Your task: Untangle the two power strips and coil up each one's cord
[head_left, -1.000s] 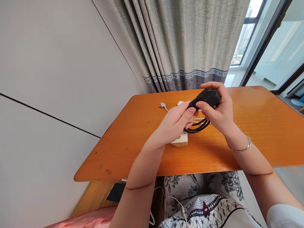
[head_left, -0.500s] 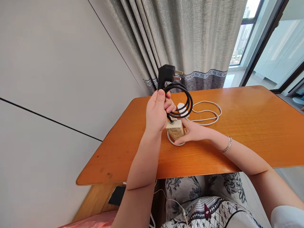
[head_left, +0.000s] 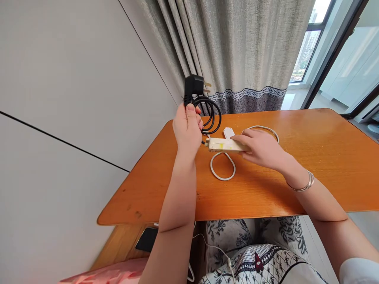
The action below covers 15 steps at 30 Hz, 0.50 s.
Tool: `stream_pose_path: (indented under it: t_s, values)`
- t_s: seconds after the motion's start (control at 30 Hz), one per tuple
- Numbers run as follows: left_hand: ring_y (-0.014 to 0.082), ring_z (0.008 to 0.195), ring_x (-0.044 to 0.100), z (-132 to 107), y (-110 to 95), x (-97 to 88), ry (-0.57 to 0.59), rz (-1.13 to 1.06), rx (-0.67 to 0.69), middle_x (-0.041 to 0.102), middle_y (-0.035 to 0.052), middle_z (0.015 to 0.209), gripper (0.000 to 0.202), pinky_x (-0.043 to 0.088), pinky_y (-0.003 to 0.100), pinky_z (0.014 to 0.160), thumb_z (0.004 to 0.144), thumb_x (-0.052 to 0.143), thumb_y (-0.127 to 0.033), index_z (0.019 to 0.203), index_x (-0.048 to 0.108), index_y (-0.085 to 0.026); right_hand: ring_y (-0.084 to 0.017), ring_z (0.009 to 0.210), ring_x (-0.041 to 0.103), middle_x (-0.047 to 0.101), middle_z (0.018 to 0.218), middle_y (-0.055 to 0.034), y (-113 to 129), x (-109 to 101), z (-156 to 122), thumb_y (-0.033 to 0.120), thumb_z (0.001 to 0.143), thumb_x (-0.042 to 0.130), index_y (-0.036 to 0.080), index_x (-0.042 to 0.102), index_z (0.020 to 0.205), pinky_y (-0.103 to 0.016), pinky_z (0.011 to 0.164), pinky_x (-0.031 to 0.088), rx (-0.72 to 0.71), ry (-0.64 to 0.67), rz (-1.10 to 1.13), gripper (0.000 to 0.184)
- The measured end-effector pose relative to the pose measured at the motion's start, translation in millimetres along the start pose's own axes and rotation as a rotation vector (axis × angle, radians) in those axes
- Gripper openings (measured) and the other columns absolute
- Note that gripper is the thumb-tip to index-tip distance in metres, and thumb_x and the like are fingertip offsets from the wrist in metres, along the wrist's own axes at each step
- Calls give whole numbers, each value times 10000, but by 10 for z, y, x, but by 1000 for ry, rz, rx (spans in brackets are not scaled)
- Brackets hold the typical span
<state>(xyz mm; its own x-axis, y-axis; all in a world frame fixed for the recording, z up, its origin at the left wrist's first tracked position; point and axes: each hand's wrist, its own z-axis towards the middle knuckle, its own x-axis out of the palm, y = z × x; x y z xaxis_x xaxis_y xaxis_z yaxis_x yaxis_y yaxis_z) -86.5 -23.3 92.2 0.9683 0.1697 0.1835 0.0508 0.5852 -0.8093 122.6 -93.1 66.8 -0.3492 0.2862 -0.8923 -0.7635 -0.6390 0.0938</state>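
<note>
My left hand (head_left: 187, 128) grips the coiled black cord (head_left: 209, 114); at its three o'clock, my right hand (head_left: 260, 148) clasps the beige power strip (head_left: 223, 145) on the surface (head_left: 310, 157).

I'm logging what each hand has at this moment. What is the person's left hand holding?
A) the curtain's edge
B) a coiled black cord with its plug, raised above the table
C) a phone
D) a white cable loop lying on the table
B: the left hand grips the coiled black cord with the black plug on top, raised above the table.
</note>
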Motion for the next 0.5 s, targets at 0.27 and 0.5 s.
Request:
stream_pose_path:
  t_s: [0.27, 0.5]
  values:
    - [40, 407, 277, -140, -64, 103, 431, -26, -425, 287, -96, 498, 385, 318, 149, 433, 986, 607, -428, 703, 548, -174, -247, 1065, 617, 639, 1159, -74, -173, -231, -91, 372, 920, 687, 313, 647, 1298, -459, 939, 536, -127, -486, 151, 385]
    - [11, 376, 278, -366, -5, 355, 572, -169, -761, 375, -81, 489, 365, 253, 111, 379, 995, 598, -328, 689, 585, -129, -252, 1114, 638, 493, 1423, -86, -487, 47, 24, 468, 849, 723, 359, 471, 1460, -465, 929, 585, 94, -846, 425, 670]
